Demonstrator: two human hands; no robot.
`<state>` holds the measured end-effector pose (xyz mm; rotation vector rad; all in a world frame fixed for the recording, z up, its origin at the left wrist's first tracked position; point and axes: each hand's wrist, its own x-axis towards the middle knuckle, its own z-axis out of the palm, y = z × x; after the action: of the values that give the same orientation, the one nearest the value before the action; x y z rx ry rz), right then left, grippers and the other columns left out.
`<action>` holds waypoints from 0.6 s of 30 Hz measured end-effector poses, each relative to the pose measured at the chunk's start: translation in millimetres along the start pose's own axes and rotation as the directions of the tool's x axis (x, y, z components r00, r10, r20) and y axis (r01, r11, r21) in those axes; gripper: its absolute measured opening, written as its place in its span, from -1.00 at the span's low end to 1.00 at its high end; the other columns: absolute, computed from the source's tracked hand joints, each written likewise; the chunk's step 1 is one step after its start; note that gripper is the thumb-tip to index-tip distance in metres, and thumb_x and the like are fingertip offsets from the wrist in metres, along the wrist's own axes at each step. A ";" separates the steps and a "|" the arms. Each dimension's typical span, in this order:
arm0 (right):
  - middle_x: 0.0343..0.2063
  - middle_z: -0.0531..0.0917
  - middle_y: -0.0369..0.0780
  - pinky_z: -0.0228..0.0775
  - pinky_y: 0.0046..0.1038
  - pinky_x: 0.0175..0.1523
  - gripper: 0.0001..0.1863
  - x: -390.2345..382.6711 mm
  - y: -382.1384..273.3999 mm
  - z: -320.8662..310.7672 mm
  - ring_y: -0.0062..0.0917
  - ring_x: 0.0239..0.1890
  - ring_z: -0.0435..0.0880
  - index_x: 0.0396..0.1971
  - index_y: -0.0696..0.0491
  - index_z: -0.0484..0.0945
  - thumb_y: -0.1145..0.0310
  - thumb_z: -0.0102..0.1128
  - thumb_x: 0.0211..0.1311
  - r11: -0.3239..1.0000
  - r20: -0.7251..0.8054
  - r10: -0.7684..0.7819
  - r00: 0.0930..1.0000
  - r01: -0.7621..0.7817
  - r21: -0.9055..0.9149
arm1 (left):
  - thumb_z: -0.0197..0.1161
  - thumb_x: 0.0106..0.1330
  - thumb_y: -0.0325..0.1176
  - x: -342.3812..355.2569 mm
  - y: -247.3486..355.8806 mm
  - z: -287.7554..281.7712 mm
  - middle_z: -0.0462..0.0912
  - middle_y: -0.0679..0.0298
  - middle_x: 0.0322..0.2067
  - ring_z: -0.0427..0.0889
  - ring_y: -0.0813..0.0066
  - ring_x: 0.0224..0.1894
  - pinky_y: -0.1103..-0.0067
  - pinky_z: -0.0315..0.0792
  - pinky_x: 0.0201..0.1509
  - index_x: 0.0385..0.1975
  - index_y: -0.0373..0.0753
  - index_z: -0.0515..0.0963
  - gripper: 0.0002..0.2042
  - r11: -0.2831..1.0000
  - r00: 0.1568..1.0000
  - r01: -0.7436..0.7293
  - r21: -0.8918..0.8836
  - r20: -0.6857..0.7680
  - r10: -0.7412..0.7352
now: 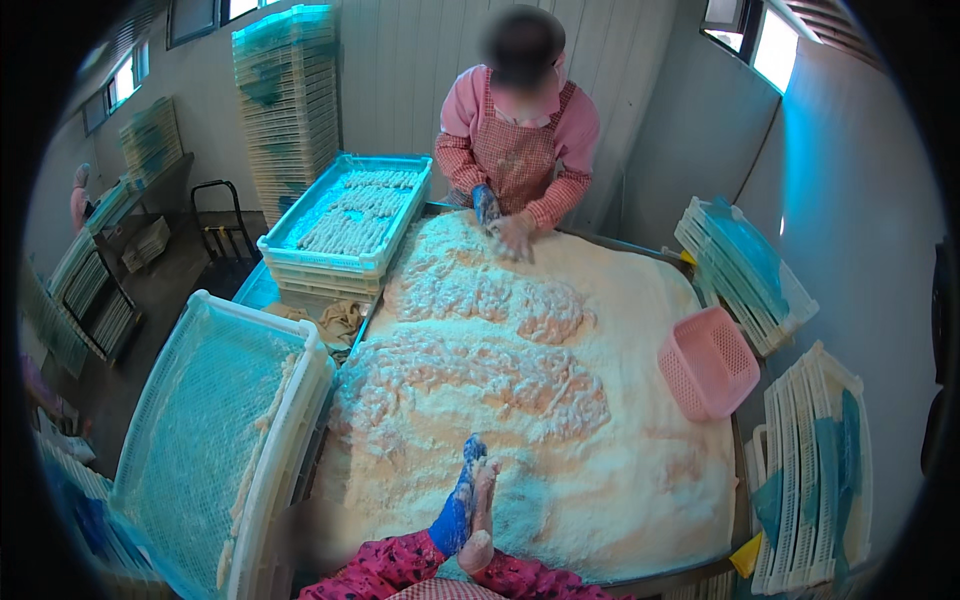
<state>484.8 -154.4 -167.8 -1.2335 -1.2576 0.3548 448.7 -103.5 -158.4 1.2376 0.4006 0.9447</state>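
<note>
A: Any print on the mesh tray (205, 400) at 8 o'clock?
B: Too small to tell.
A: Wearer's hands?
B: At 6 o'clock, together. Left hand (462, 505), blue-gloved, lies against the floury right hand (483, 500); fingers long, pointing toward 12. How far open, or whether anything sits between: cannot tell.
A: And the floury lumps (480, 385)?
B: Two rough banks across the dial's centre, bedded in loose flour (640, 500); the nearer bank is just beyond the fingertips.
A: Containers?
B: Mesh tray bears a pale strip along its right side. White tray (325, 262) at 10 tops a stack, dusted pieces inside in rows. Pink basket (708, 363), between 3 and 4, tilted.
A: At 12?
B: Co-worker (515, 140), hands close together over the flour.
</note>
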 end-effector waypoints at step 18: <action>0.31 -0.18 -0.03 -0.52 -0.24 0.36 -0.17 -22.0 12.0 -2.3 -0.23 0.36 -0.29 0.28 0.18 -0.19 -0.22 -0.65 0.25 0.997 -0.101 0.000 0.995 -0.008 -0.081 | -0.11 0.26 -0.28 -179.8 -362.0 -173.9 0.35 0.23 -0.30 0.28 0.39 -0.36 0.43 0.19 -0.33 -0.32 -0.18 0.32 -0.86 -0.348 0.999 0.028 0.937 -0.012 0.049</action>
<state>483.8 -168.2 -188.8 -1.3077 -1.1928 0.2433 360.7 -147.4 -587.3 2.8814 1.5139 0.3724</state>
